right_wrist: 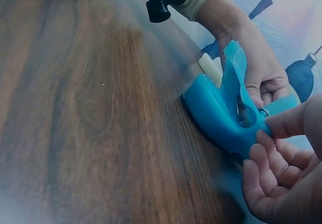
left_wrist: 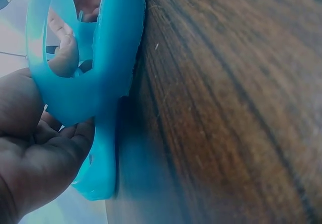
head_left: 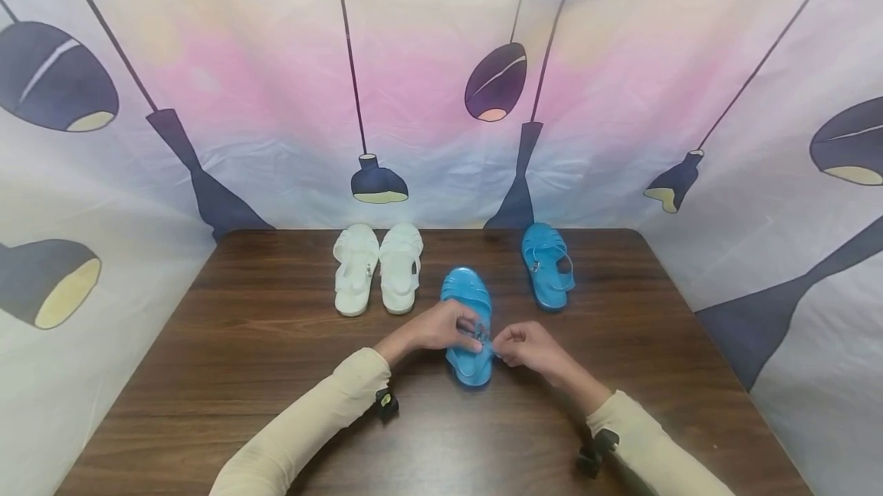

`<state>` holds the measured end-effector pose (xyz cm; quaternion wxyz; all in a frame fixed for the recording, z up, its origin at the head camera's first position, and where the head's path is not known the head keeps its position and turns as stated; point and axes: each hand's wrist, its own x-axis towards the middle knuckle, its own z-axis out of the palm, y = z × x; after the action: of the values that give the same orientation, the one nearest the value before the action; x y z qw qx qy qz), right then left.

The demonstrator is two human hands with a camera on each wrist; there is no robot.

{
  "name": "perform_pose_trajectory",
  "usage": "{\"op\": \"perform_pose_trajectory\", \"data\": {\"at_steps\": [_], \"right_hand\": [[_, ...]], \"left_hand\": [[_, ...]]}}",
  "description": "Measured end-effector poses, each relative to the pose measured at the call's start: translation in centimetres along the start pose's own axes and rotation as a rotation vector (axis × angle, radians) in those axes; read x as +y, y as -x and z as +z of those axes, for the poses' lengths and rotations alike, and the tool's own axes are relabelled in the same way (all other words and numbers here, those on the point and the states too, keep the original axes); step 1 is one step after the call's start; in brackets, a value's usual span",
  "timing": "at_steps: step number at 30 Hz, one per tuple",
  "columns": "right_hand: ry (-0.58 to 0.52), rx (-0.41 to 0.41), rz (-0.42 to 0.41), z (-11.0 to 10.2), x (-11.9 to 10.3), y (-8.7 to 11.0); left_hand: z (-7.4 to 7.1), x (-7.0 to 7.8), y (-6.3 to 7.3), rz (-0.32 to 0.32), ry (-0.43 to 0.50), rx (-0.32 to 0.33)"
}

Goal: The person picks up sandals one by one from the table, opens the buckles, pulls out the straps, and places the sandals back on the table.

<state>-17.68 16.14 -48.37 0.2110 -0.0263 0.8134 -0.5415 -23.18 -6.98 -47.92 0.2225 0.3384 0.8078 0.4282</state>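
A blue jelly sandal (head_left: 464, 286) lies on the table with its toe away from me. My left hand (head_left: 441, 327) reaches over its left side, thumb and fingers pinching the strap near a small metal buckle (head_left: 480, 333). From the right, my right hand (head_left: 530, 346) pinches the side strap between thumb and index finger. In the right wrist view, both hands meet at the strap (right_wrist: 280, 104), with the heel strap (right_wrist: 235, 65) standing up behind. The left wrist view shows the sandal's side (left_wrist: 118, 43) close up, the left fingers partly hidden behind it.
A second blue sandal (head_left: 549, 293) lies at the back right of the wooden table (head_left: 276, 373). Two white sandals (head_left: 356, 289) stand side by side at the back left. A patterned cloth (head_left: 428, 97) hangs behind the table.
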Motion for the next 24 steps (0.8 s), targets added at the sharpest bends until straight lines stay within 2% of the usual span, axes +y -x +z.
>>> {"op": "perform_pose_trajectory", "data": {"at_steps": [11, 16, 24], "right_hand": [[0.041, 0.037, -0.009, 0.4, -0.1, -0.7], [-0.004, -0.005, 0.021, 0.1, 0.3, -0.2], [-0.036, -0.033, -0.054, 0.0, 0.4, 0.3]], "left_hand": [[0.1, 0.0, 0.0, 0.012, 0.008, -0.001], [0.3, -0.3, -0.1, 0.009, -0.008, 0.008], [0.2, -0.1, -0.1, 0.010, -0.009, 0.019]]}}
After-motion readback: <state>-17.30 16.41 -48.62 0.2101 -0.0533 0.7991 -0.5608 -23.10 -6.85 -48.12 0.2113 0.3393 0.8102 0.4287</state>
